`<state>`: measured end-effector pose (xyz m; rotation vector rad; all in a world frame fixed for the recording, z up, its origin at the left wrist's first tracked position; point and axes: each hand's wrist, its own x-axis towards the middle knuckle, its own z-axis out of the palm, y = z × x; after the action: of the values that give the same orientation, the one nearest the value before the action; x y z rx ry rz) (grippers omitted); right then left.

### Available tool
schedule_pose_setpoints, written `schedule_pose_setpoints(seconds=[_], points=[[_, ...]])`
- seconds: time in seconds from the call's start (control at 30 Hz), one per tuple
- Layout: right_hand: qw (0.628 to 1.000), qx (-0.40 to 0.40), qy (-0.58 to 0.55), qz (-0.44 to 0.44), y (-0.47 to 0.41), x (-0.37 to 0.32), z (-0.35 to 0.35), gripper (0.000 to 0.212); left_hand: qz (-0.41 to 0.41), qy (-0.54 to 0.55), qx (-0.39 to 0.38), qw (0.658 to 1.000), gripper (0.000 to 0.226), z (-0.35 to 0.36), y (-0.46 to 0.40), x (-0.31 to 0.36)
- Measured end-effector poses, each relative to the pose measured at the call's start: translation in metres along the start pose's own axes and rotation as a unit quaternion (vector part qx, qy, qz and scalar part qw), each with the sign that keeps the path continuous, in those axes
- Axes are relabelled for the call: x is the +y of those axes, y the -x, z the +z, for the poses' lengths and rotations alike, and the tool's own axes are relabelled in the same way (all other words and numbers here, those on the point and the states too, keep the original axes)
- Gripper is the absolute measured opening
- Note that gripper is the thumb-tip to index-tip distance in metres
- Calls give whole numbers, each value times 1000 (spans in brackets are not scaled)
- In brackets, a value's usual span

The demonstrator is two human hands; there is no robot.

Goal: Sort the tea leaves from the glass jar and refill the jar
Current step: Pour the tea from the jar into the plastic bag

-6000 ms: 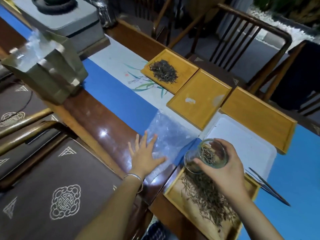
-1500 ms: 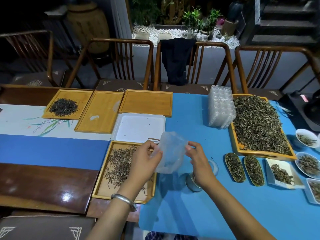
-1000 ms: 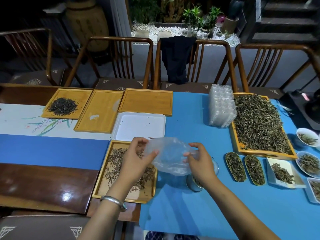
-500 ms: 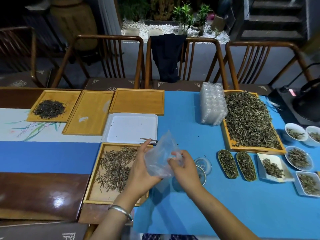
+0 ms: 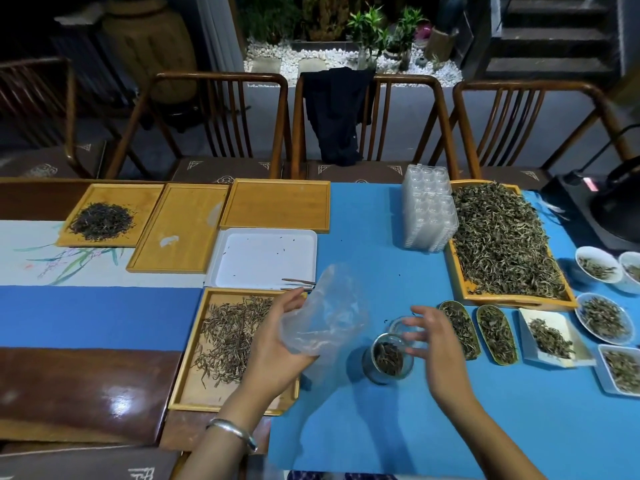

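Dim background, glare on wood, edges bowed

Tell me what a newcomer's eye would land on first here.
First, the two hands at the centre: the left hand holds a crumpled clear plastic bag, while the right hand hovers open above the glass jar, which has some tea in it. Next, the big wooden tray heaped with tea leaves on the right.
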<state>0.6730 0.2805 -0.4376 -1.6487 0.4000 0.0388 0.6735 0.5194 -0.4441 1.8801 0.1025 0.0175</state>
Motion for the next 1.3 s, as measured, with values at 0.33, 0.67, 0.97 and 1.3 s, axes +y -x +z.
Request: schedule_pose_setpoints(seconds=[0.33, 0.67, 0.97, 1.3], points=[[976, -111, 179, 48, 23, 121, -27, 83, -38, -14, -8, 999, 89, -2, 12, -2], [979, 21, 197, -47, -3, 127, 10, 72, -30, -11, -47, 998, 95, 0, 16, -3], [984, -32, 153, -91, 3, 48, -16, 72, -15, -27, -35, 999, 79, 0, 12, -19], [863, -151, 401, -267, -12, -114, -23, 72, 44, -33, -21, 998, 81, 6, -7, -6]])
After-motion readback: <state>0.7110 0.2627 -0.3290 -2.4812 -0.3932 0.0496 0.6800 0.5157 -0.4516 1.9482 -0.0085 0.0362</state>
